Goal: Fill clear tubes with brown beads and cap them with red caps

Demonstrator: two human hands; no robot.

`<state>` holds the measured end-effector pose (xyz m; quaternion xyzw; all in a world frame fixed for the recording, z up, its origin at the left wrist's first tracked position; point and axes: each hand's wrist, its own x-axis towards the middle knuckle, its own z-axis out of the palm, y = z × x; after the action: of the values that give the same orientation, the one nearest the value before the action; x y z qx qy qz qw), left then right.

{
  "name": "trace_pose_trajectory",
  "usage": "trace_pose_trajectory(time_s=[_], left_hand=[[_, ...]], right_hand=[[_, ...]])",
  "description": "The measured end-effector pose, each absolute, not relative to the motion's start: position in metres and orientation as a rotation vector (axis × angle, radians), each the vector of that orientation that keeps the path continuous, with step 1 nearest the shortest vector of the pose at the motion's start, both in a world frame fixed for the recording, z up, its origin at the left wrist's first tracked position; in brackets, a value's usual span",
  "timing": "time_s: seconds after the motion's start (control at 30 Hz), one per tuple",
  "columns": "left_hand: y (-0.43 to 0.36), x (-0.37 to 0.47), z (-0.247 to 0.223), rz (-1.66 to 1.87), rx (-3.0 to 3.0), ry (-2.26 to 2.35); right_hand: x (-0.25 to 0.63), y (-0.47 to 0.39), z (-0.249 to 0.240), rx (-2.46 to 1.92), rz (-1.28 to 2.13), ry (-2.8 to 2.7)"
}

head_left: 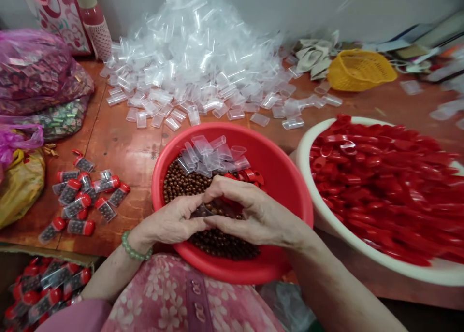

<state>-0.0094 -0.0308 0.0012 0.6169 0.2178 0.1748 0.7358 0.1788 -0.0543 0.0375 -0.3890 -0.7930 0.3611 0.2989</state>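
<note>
A clear tube point(201, 211), partly hidden by fingers, sits above a red basin point(286, 194), pinched by a person's left hand point(172, 221). The right hand point(253, 213) curls in, thumb and index tips beside the tube; whether they clamp it cannot be told. Below lie brown beads point(181, 184), loose clear sleeves point(208, 155) and red caps point(253, 176). Bead-filled capsules point(76, 206) dot the table at left; a white basin point(303, 163) of red pieces point(377, 192) stands right, a sleeve heap point(203, 51) behind.
</note>
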Motion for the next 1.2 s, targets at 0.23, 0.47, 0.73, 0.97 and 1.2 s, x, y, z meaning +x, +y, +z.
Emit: trace_pose_trajectory(time_s=[0.23, 0.47, 0.73, 0.97, 1.2], left_hand=[[-0.027, -0.007, -0.001, 0.341, 1.348, 0.523], [-0.025, -0.005, 0.002, 0.326, 1.273, 0.556], [-0.022, -0.005, 0.006, 0.371, 1.039, 0.594], [-0.033, 0.004, 0.003, 0.557, 0.734, 0.700], [-0.040, 0.008, 0.001, 0.757, 0.545, 0.731]], right_hand=[[0.183, -0.054, 0.033, -1.020, 0.888, -2.127], [0.188, -0.056, 0.034, -1.154, 1.074, -2.069], [0.199, -0.065, 0.030, -1.416, 1.307, -1.522], [0.160, -0.048, 0.024, -1.036, 1.280, -0.717], [0.158, -0.060, 0.007, -1.095, 1.187, -0.930]])
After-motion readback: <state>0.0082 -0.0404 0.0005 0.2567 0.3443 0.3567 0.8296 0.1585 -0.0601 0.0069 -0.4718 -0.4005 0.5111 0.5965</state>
